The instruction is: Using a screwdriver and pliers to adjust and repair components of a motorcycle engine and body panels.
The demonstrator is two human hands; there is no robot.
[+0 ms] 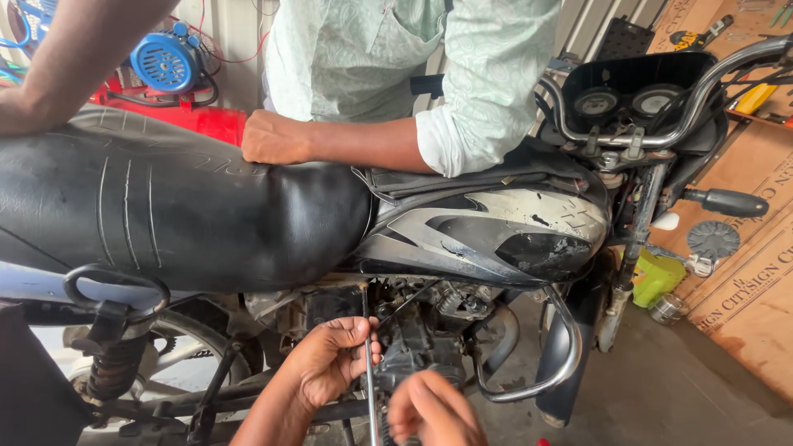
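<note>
Both hands, left [330, 359] and right [434, 409], grip a thin metal rod [368, 372] beneath the motorcycle seat [165, 211], beside the engine [421, 330].

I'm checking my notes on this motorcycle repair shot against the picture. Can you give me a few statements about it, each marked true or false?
1. The left hand grips a thin metal rod standing upright beside the engine. True.
2. The right hand rests on the seat. False: it is low, next to the rod below the engine; the fist on the seat belongs to another person leaning over from the far side.
3. The fuel tank is freshly painted red. False: it is black and silver with chipped paint.
4. A blue and red machine stands behind the motorcycle. True.
</note>
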